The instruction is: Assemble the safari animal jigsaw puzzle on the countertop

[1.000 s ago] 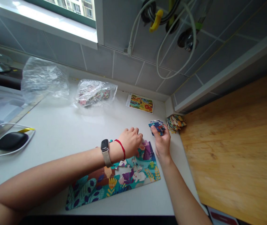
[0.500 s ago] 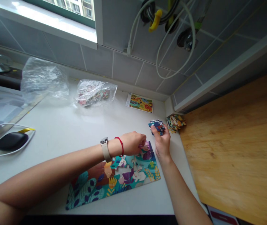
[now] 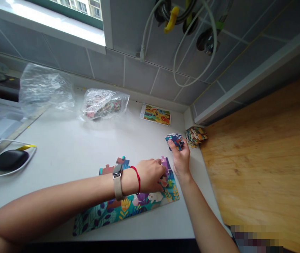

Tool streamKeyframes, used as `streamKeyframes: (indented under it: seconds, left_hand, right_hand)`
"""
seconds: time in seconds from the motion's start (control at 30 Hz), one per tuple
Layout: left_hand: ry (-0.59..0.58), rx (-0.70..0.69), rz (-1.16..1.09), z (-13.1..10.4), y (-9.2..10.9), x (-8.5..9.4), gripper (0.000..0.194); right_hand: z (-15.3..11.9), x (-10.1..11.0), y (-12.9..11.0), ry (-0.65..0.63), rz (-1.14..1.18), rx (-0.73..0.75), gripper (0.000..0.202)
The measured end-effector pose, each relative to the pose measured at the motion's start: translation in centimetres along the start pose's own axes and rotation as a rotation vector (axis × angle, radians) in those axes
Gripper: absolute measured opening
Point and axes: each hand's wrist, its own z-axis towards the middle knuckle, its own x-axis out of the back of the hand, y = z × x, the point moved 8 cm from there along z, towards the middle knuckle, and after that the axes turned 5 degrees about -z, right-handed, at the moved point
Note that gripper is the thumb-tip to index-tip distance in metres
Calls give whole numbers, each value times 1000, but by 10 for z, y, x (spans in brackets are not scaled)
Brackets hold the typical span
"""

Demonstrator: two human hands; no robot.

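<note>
A clear plastic bag (image 3: 104, 104) near the back of the white table (image 3: 68, 151) holds colourful puzzle pieces, seen blurrily through its shiny creases. Just left of it sits another crumpled clear bag (image 3: 46, 89); its contents are too unclear to tell.

The partly built puzzle (image 3: 94, 218) lies flat near the front edge of the table. The left hand (image 3: 151, 175) is over its right part, fingers bent down toward the pieces; whether they pinch one cannot be told. The left forearm, with a watch (image 3: 117, 175) and a red bracelet (image 3: 137, 177), crosses the puzzle and hides much of its middle.

The right hand (image 3: 181, 158) grips a small stack of pieces (image 3: 174, 140), thumb on top, just beyond the puzzle's right end. Near it, a pile of pieces (image 3: 196, 136) sits beside the wooden board (image 3: 257, 161). A picture card (image 3: 156, 115) lies behind, by the tiled wall (image 3: 139, 72). At far left is a black rounded object (image 3: 9, 160) with a white cord (image 3: 33, 154) around it.
</note>
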Motion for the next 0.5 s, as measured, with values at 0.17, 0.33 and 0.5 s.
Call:
streamKeyframes:
  seconds: [0.17,0.33,0.5]
  left_hand:
    - [141,44,130,-3,4,-5,65]
    - [122,42,165,-3,11,-10,57]
    - [106,6,74,0,9,-13,51]
  right_hand:
    - [0,-1,1,-7,2,0,44]
    - [-1,-1,-3,-1,-5,1,44]
    - [-1,-1,-2,-1,-4,-8,43]
